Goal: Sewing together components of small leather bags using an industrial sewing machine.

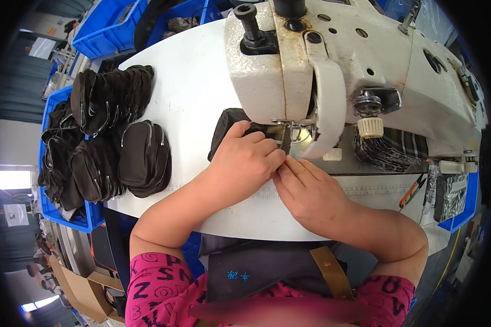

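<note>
A dark zippered pouch point(227, 126) lies under the head of a white sewing machine point(256, 82). My left hand point(245, 161) is closed over the pouch's near side, its fingers bent and the fingertips pressed together just in front of the presser foot point(294, 132). A zipper strip point(283, 139) runs from the foot toward those fingertips. From the right, my right hand point(313, 193) meets the left at the same spot, thumb and fingers pinched at the strip's near end. What lies between the touching fingertips is mostly hidden.
Several finished-looking dark pouches point(144, 158) are stacked at the left, on the table edge and in a blue bin point(53, 106). Dark strips with loose threads point(390, 150) lie beneath the machine arm. Orange-handled snips point(412, 192) rest at the right. Another blue bin point(112, 32) stands behind.
</note>
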Tool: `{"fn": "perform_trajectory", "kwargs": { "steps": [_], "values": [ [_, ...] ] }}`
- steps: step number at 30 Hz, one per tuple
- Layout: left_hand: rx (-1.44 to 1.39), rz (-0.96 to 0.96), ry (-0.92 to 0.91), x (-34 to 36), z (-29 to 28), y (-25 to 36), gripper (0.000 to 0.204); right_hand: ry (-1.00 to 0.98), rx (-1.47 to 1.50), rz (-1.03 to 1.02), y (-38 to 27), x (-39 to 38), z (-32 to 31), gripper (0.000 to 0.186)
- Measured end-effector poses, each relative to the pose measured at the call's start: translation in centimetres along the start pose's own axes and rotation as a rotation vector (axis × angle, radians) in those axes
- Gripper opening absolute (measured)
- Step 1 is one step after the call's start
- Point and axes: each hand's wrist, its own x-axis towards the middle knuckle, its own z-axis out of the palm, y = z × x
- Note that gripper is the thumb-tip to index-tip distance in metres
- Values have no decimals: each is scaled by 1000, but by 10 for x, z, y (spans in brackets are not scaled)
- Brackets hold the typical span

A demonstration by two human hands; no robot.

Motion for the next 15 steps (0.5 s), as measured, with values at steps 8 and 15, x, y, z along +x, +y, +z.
{"fn": "perform_trajectory", "kwargs": {
  "steps": [8, 15],
  "values": [
    [-66, -14, 25, 0, 4, 1, 16, -34, -4, 10, -1, -1, -5, 39],
    [-82, -38, -24, 0, 5, 5, 24, -73, 13, 21, 2, -2, -10, 38]
  ]
}}
